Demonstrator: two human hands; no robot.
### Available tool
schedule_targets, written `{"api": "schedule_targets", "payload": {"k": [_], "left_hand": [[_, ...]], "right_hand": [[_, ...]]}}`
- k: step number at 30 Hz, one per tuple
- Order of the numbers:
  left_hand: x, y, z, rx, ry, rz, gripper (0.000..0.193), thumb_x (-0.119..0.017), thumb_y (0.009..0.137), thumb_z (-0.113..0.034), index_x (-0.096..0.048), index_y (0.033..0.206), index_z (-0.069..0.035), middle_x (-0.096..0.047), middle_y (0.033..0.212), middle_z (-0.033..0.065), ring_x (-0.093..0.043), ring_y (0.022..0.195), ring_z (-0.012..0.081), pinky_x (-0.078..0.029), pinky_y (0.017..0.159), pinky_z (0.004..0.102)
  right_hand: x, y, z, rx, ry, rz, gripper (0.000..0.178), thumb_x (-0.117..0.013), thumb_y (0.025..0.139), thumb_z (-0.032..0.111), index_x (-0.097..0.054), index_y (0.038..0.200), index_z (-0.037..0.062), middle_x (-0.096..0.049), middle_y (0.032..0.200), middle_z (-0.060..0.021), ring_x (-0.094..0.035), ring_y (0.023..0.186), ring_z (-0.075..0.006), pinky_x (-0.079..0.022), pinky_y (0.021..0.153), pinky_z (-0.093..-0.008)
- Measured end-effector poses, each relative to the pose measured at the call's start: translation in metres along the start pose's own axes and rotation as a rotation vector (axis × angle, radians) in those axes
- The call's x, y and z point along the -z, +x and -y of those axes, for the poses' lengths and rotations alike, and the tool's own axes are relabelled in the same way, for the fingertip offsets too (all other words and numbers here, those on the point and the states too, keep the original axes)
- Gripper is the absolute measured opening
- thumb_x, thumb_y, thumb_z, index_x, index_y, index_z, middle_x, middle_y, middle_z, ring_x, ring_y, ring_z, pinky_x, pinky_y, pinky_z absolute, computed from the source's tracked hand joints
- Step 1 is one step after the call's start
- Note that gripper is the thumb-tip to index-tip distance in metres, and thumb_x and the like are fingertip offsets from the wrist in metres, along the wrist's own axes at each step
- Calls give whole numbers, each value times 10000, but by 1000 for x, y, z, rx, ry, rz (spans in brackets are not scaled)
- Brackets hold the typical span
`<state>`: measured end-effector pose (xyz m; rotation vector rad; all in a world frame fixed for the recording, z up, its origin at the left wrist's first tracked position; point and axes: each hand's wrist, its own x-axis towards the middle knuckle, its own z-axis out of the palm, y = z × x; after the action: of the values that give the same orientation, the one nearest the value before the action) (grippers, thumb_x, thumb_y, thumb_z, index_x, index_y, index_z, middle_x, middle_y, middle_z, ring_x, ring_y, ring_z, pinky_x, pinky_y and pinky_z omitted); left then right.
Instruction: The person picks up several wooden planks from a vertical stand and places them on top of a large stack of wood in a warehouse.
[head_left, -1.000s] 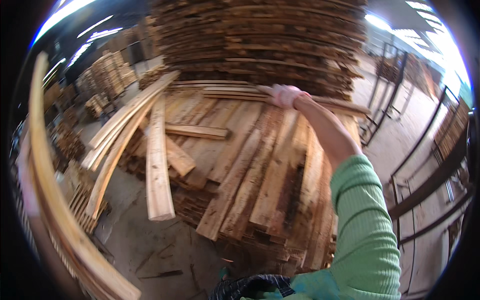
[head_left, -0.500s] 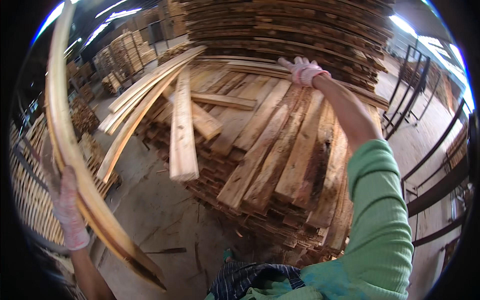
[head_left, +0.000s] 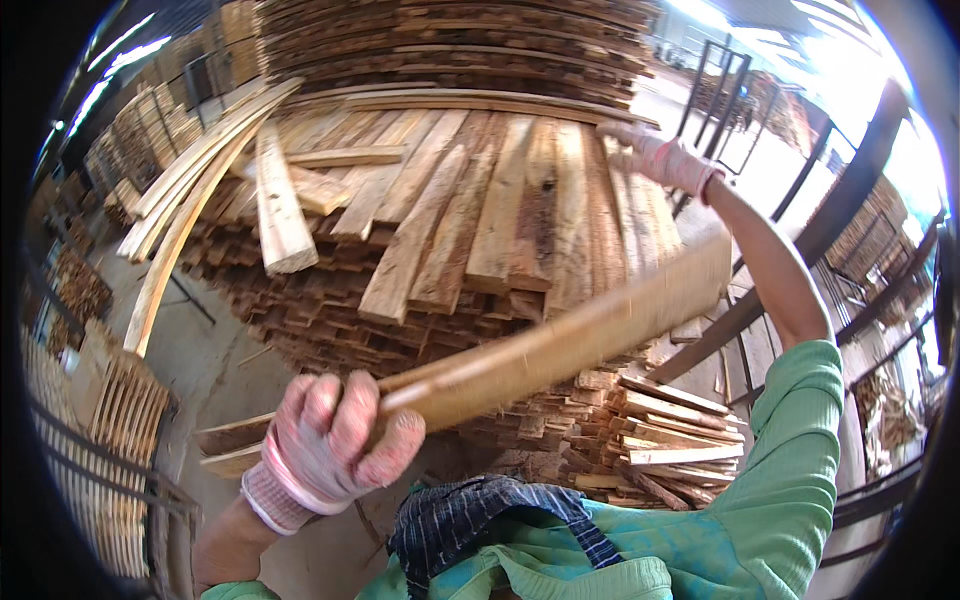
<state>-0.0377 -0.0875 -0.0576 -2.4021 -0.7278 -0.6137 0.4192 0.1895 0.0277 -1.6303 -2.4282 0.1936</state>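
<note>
My left hand [head_left: 335,440], in a pale pink-stained knit glove, is closed around wooden planks [head_left: 540,360]. They slant up to the right across the near side of the board stack, blurred by motion; two ends show left of the hand. My right hand [head_left: 665,160], gloved alike, reaches to the stack's far right corner with its fingers stretched out, somewhat blurred. It is close to the ends of the long thin boards [head_left: 480,102] lying crosswise at the back; whether it touches them I cannot tell. Rough boards [head_left: 500,210] lie side by side on the stack top.
A taller board pile [head_left: 450,45] rises behind. Loose strips [head_left: 190,175] and a short plank [head_left: 282,215] overhang the stack's left side. Short offcuts [head_left: 680,440] are heaped at the near right. Dark metal rails [head_left: 790,260] stand right; slatted wood [head_left: 110,450] lies left.
My left hand has swung the wood from upright at the far left to a slant before me. My right hand has moved from the back boards' middle to the right corner. The view has shifted right.
</note>
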Motion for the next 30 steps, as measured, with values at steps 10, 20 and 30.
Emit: {"api": "schedule_targets", "payload": {"k": [10,20,30], "left_hand": [[-101,57,65,-390,351,-301,546,-650,881,-385,-444,1386,-355,-446,1217,140,-435,1029,324,-440,707,463],[-84,63,65,-399,174,-241,504,-679,798,-378,-523,1275,-424,-501,1123,127,-449,936,273,-397,675,394],[-84,64,87,-235,117,-242,445,-679,815,-232,-604,1236,-356,-526,1163,81,-496,1002,264,-460,806,421]], "right_hand": [[-40,-48,-33,97,55,-76,519,-429,1043,421,-459,1464,119,-392,1491,-181,-375,1392,-340,-297,1175,-392],[-17,-27,60,292,-9,-22,680,-439,985,607,-398,1510,176,-405,1478,-187,-409,1362,-372,-348,1150,-459],[-51,-24,99,426,-91,86,485,-399,1050,389,-403,1497,202,-326,1522,-218,-333,1409,-412,-300,1177,-469]]}}
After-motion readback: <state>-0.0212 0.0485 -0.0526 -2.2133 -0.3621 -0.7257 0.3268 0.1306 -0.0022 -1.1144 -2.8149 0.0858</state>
